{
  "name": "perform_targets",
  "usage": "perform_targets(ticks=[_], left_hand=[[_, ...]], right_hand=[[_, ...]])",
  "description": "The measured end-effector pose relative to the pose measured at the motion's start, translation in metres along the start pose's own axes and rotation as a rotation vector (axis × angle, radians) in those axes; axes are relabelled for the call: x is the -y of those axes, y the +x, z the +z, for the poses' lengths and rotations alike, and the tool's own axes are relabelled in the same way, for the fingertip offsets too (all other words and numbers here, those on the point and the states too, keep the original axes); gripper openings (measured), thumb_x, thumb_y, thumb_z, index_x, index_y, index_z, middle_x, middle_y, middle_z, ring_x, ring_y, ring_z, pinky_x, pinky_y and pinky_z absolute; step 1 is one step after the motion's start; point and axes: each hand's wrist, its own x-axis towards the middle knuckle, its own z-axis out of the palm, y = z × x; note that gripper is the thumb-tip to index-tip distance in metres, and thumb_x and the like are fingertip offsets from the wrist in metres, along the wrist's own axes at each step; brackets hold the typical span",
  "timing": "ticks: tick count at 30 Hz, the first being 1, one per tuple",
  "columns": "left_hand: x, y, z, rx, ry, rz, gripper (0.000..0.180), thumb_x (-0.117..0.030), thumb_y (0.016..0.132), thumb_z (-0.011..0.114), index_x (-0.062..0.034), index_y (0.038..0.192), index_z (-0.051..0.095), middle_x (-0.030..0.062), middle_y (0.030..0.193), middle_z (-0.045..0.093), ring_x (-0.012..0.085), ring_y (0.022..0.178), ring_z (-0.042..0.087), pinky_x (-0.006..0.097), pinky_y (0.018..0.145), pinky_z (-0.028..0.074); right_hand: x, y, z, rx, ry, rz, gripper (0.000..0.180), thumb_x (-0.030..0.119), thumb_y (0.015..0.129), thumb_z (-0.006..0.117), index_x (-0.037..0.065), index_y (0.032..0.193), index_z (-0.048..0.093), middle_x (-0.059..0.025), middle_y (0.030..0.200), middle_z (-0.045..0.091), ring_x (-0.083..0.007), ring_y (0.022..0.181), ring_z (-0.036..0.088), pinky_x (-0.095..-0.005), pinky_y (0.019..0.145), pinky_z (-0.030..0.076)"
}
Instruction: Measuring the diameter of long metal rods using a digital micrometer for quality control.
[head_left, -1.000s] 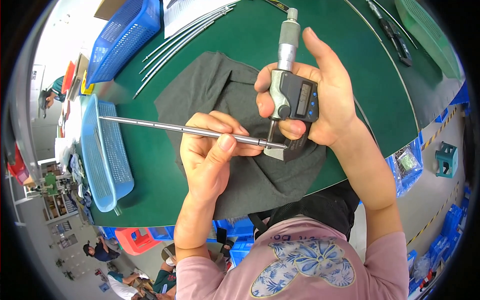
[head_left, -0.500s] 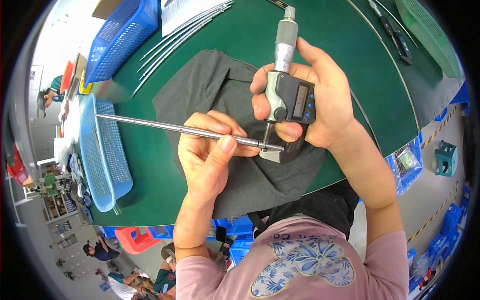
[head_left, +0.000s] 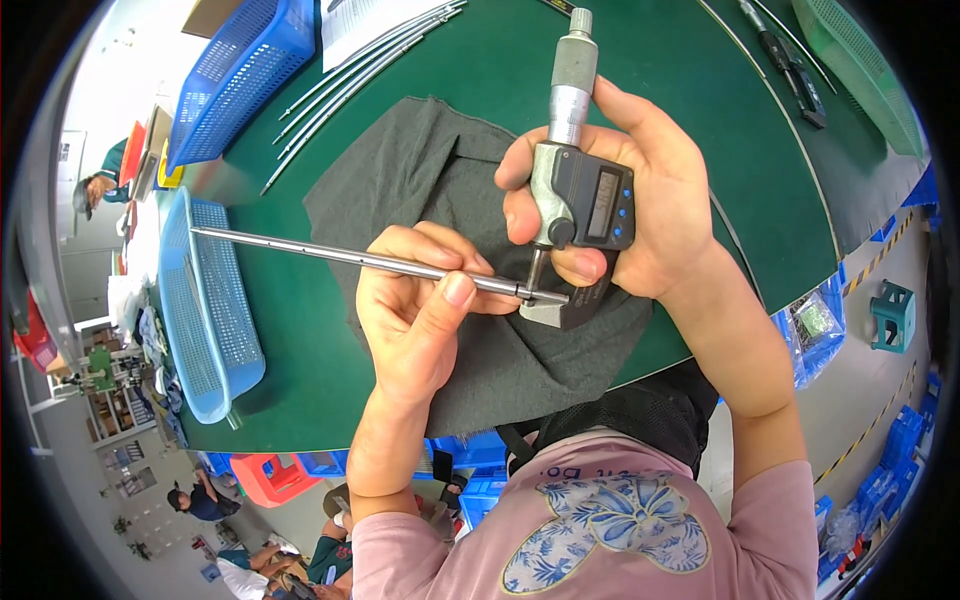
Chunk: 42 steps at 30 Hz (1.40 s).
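Observation:
My left hand (head_left: 415, 310) is closed round a thin, shiny metal rod (head_left: 330, 252), thumb on top. The rod slants from the upper left down to the right. Its narrow right end lies in the jaws of a digital micrometer (head_left: 592, 200), at the lower end of the spindle. My right hand (head_left: 655, 190) grips the micrometer by its frame, with the thimble pointing away from me and the small display facing up. Under both hands a dark grey cloth (head_left: 500, 365) is spread on the green table (head_left: 690, 60).
Several similar rods (head_left: 345, 95) lie beside a paper sheet at the far left. Blue baskets (head_left: 205, 385) line the left side. A second measuring tool (head_left: 795, 85) and a green basket (head_left: 860, 70) are at the far right. Other people sit beyond the table.
My right hand and the micrometer have shifted very slightly; the right index finger and thumb area moved a little. The left hand and rod look still.

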Motion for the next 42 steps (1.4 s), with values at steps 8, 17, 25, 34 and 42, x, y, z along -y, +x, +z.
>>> perform_targets(ticks=[8,17,25,34,42], left_hand=[[-0.002,-0.001,0.0002,0.0,-0.003,-0.007,0.015,0.002,0.079,0.052,0.0019,0.09,0.042,0.0157,0.084,0.049,0.0204,0.07,0.059,0.032,0.063,0.055],[-0.0023,-0.0005,-0.0007,0.007,0.006,-0.015,0.015,0.002,0.079,0.051,0.0021,0.09,0.042,0.0154,0.084,0.049,0.0197,0.071,0.059,0.031,0.064,0.055],[-0.0016,0.0002,-0.0018,0.034,0.004,-0.01,0.015,0.002,0.078,0.051,0.002,0.091,0.042,0.0155,0.085,0.049,0.0202,0.071,0.059,0.032,0.064,0.055],[-0.0034,-0.0016,-0.0027,0.003,0.057,-0.015,0.016,-0.001,0.078,0.053,0.0013,0.09,0.043,0.0144,0.083,0.048,0.0198,0.07,0.058,0.031,0.062,0.055],[-0.0029,-0.0012,-0.0011,-0.009,0.063,-0.008,0.016,-0.001,0.078,0.053,0.0012,0.09,0.043,0.0143,0.083,0.048,0.0195,0.069,0.058,0.031,0.062,0.055]], right_hand=[[0.0005,0.0004,0.0045,-0.045,-0.066,-0.006,0.066,0.054,0.083,0.026,-0.006,0.085,0.054,-0.0187,0.066,0.056,-0.0162,0.036,0.046,-0.0213,0.031,0.037],[-0.0011,0.0004,0.0033,-0.024,-0.017,-0.007,0.067,0.057,0.081,0.028,-0.005,0.082,0.055,-0.0173,0.065,0.057,-0.0157,0.037,0.046,-0.0216,0.031,0.037],[-0.0016,0.0019,0.0015,-0.011,-0.078,-0.029,0.063,0.054,0.079,0.039,-0.007,0.079,0.054,-0.0171,0.064,0.058,-0.0156,0.035,0.047,-0.0209,0.031,0.037],[-0.0029,0.0016,0.0012,0.004,0.056,0.014,0.068,0.055,0.08,0.029,-0.008,0.081,0.055,-0.019,0.065,0.057,-0.0185,0.037,0.047,-0.0242,0.035,0.039],[-0.0033,0.0025,0.0013,0.014,-0.08,-0.03,0.065,0.055,0.079,0.037,-0.007,0.079,0.055,-0.0177,0.064,0.057,-0.0168,0.036,0.047,-0.0223,0.033,0.038]])
